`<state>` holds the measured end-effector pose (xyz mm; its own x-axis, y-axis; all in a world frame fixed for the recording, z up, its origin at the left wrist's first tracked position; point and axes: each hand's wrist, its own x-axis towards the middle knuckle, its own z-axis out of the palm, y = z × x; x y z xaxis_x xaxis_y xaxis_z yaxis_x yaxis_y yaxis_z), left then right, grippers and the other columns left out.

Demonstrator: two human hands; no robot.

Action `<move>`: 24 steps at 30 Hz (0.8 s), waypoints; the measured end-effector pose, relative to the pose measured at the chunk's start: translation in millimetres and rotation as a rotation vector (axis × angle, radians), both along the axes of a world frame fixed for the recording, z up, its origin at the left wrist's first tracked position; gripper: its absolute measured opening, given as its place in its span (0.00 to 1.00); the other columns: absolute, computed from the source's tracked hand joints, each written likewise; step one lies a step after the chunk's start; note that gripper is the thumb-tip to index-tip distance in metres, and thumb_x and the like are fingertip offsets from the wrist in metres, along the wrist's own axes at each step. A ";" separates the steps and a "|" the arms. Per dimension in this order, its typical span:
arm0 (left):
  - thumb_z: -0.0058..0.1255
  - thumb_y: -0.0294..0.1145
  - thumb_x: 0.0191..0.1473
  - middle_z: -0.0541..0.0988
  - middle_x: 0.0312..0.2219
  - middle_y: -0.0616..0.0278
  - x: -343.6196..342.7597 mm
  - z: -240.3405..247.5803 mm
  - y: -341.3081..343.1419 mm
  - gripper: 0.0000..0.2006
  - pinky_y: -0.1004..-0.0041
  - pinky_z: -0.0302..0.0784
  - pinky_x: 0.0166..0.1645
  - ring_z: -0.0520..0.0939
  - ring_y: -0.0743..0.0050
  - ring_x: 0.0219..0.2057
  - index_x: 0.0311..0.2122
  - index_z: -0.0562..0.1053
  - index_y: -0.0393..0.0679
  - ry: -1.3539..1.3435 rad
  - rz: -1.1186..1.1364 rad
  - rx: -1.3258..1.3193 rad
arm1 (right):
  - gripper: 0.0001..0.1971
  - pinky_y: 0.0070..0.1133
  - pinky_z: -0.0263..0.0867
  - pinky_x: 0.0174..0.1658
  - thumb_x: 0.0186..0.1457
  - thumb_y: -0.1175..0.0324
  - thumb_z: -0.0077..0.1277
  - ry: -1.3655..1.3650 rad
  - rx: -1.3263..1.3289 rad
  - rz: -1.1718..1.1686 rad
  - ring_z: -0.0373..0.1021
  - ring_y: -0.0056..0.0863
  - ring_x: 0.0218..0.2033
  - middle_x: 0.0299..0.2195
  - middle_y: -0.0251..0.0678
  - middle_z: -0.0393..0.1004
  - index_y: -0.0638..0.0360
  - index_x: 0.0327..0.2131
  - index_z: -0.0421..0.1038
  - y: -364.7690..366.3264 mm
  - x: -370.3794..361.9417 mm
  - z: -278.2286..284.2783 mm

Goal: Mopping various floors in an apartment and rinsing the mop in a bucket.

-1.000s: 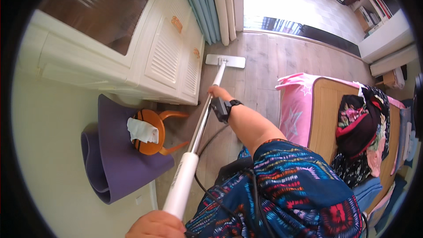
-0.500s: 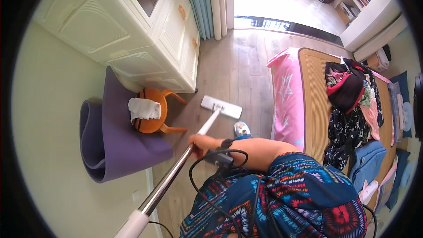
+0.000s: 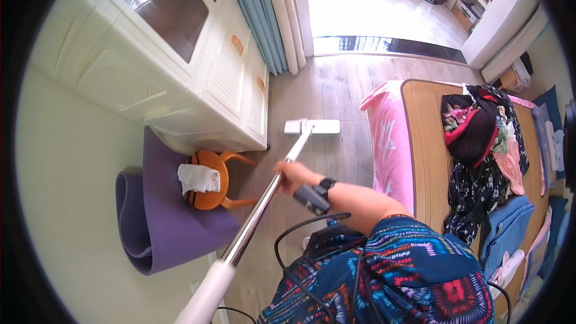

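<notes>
My right hand [image 3: 293,176] is closed around the lower pole of a flat mop, where the shiny metal tube meets the white lower section. The mop's white rectangular head [image 3: 327,126] lies on the wood floor [image 3: 336,93], between the cabinet and the bed. Its thick white upper handle [image 3: 210,285] runs out of view at the lower left. My left hand does not show. On my right wrist are a dark band and a grey device [image 3: 312,199] with a black cable.
Left of me an orange stool [image 3: 223,171] carries a folded white cloth [image 3: 198,178], beside a curled purple mat [image 3: 180,228]. A cream cabinet [image 3: 228,96] stands behind them. The bed [image 3: 420,144], with clothes [image 3: 480,132] on it, is on the right. A dark threshold [image 3: 390,48] lies ahead.
The mop head has slid forward and to the right and turned nearly straight across. My right hand, still around the pole, has moved forward and rightward. The whole view has shifted slightly.
</notes>
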<state>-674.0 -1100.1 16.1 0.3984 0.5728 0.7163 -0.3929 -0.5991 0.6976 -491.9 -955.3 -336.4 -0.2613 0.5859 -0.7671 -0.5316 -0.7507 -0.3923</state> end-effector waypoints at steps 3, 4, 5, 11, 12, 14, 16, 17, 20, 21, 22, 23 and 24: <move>0.48 0.24 0.37 0.69 0.15 0.63 3.6 -64.0 62.6 0.07 0.73 0.66 0.26 0.71 0.74 0.17 0.18 0.62 0.43 0.152 -0.210 0.202 | 0.08 0.23 0.58 0.12 0.42 0.68 0.40 -0.183 0.267 0.058 0.60 0.27 0.11 0.11 0.36 0.62 0.61 0.18 0.59 62.8 56.6 13.2; 0.46 0.22 0.37 0.70 0.18 0.60 11.5 -73.2 83.6 0.06 0.71 0.67 0.28 0.73 0.71 0.19 0.19 0.62 0.42 0.218 -0.336 0.303 | 0.07 0.23 0.60 0.16 0.43 0.67 0.41 0.161 0.143 -0.182 0.62 0.28 0.14 0.13 0.35 0.63 0.60 0.23 0.57 86.5 73.4 -6.0; 0.47 0.25 0.37 0.67 0.14 0.64 61.5 -70.1 89.6 0.07 0.73 0.65 0.25 0.68 0.75 0.15 0.17 0.61 0.43 0.150 -0.117 0.156 | 0.08 0.23 0.62 0.20 0.44 0.67 0.41 0.339 0.065 -0.330 0.63 0.28 0.17 0.16 0.36 0.63 0.60 0.25 0.56 111.6 87.0 -13.8; 0.50 0.22 0.31 0.68 0.15 0.63 158.2 -138.4 155.7 0.07 0.71 0.67 0.29 0.70 0.72 0.17 0.18 0.63 0.41 0.213 0.141 -0.028 | 0.08 0.19 0.64 0.24 0.44 0.70 0.40 0.448 0.165 -0.459 0.63 0.25 0.19 0.20 0.40 0.64 0.66 0.26 0.57 185.3 146.9 -53.8; 0.48 0.21 0.30 0.68 0.15 0.63 170.5 -154.4 170.5 0.07 0.72 0.67 0.29 0.70 0.72 0.17 0.18 0.63 0.42 0.238 0.129 -0.003 | 0.06 0.19 0.63 0.23 0.44 0.73 0.38 0.347 0.144 -0.517 0.63 0.25 0.19 0.20 0.39 0.63 0.67 0.27 0.57 187.2 155.1 -61.2; 0.49 0.26 0.35 0.65 0.14 0.65 182.4 -165.0 168.3 0.07 0.72 0.63 0.30 0.67 0.75 0.17 0.18 0.62 0.42 0.260 0.111 -0.006 | 0.06 0.19 0.63 0.21 0.43 0.74 0.38 0.145 0.129 -0.564 0.64 0.25 0.18 0.19 0.38 0.64 0.67 0.27 0.58 180.9 166.2 -60.3; 0.49 0.26 0.35 0.65 0.14 0.65 177.0 -162.9 163.2 0.08 0.72 0.63 0.30 0.67 0.75 0.17 0.18 0.61 0.42 0.268 0.125 -0.003 | 0.06 0.19 0.62 0.18 0.42 0.74 0.38 0.021 0.100 -0.544 0.64 0.26 0.16 0.18 0.39 0.65 0.67 0.26 0.58 174.1 157.2 -39.5; 0.49 0.26 0.35 0.65 0.14 0.65 175.0 -161.5 160.4 0.08 0.72 0.63 0.30 0.67 0.75 0.17 0.18 0.61 0.42 0.264 0.110 -0.001 | 0.05 0.19 0.61 0.17 0.42 0.74 0.38 -0.066 0.112 -0.477 0.64 0.25 0.14 0.17 0.39 0.65 0.67 0.24 0.59 172.1 157.0 -40.7; 0.48 0.21 0.28 0.67 0.12 0.63 159.5 -151.0 138.8 0.06 0.72 0.66 0.27 0.69 0.72 0.15 0.14 0.63 0.41 0.234 0.116 -0.093 | 0.06 0.20 0.61 0.18 0.40 0.71 0.39 -0.272 0.139 -0.356 0.64 0.25 0.15 0.15 0.38 0.66 0.66 0.19 0.62 148.8 146.4 -42.7; 0.48 0.21 0.27 0.67 0.12 0.64 150.4 -147.7 129.5 0.06 0.72 0.66 0.27 0.69 0.72 0.15 0.14 0.63 0.41 0.244 0.093 -0.099 | 0.08 0.20 0.60 0.17 0.38 0.69 0.40 -0.300 0.133 -0.330 0.64 0.25 0.14 0.17 0.38 0.67 0.65 0.19 0.62 139.9 139.5 -43.5; 0.49 0.21 0.27 0.67 0.12 0.64 140.0 -145.1 119.6 0.06 0.72 0.66 0.27 0.69 0.73 0.15 0.14 0.63 0.41 0.252 0.068 -0.104 | 0.07 0.20 0.57 0.16 0.38 0.70 0.40 -0.379 0.105 -0.300 0.62 0.22 0.13 0.14 0.36 0.66 0.64 0.17 0.64 124.9 135.2 -45.3; 0.49 0.21 0.27 0.67 0.12 0.64 125.3 -140.3 105.6 0.06 0.72 0.66 0.27 0.69 0.73 0.15 0.14 0.63 0.41 0.248 0.078 -0.094 | 0.08 0.20 0.56 0.16 0.38 0.69 0.40 -0.383 0.122 -0.279 0.62 0.22 0.13 0.14 0.35 0.67 0.64 0.17 0.64 109.2 120.3 -40.3; 0.49 0.23 0.30 0.66 0.12 0.65 109.8 -136.0 90.4 0.07 0.73 0.65 0.27 0.68 0.74 0.15 0.15 0.62 0.42 0.294 0.070 -0.062 | 0.08 0.20 0.56 0.16 0.37 0.69 0.40 -0.389 0.139 -0.258 0.61 0.21 0.13 0.14 0.35 0.67 0.63 0.16 0.65 92.6 105.5 -35.3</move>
<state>-564.2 -1009.7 -119.9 0.5419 0.6449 0.5390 -0.1281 -0.5704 0.8113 -386.4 -862.7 -371.6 0.1966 0.6974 -0.6892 -0.4873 -0.5405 -0.6859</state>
